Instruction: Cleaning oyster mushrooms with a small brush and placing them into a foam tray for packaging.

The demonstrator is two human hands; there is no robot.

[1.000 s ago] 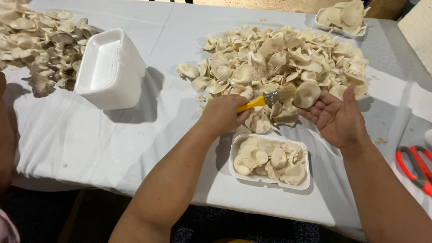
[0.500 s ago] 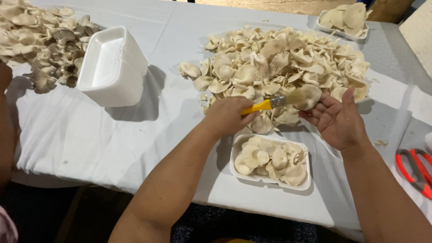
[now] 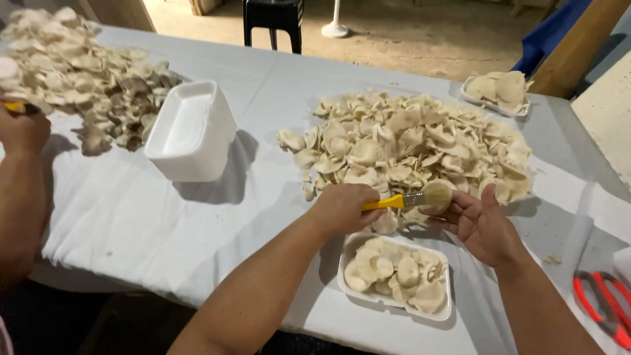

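- One mushroom point(image 3: 439, 197) sits in the right hand point(image 3: 483, 227), fingers cupped loosely under it, just above the near edge of the big pile point(image 3: 407, 148).
- The left hand point(image 3: 342, 207) is closed around the yellow handle of a small brush point(image 3: 404, 200), bristles touching the mushroom's cap.
- By the look of it, that cap is light, soft and quick to tear, with thin edges that would crack under a pinch; a cradle from below or a gentle hold at the stem looks the safest grip.
- Just beneath both hands lies a white foam tray point(image 3: 345, 283), already holding a layer of pale mushrooms.
- Further left on the white tablecloth point(image 3: 118, 223) stands a stack of empty foam trays point(image 3: 190, 131), well apart from the hands.
- At the far left another person's hand point(image 3: 23, 131) holds something yellow beside a second, darker heap of mushrooms point(image 3: 79, 72).
- Far right, a small filled tray point(image 3: 499, 89) sits at the table's far edge, and red-handled scissors point(image 3: 601, 306) lie near the right forearm.
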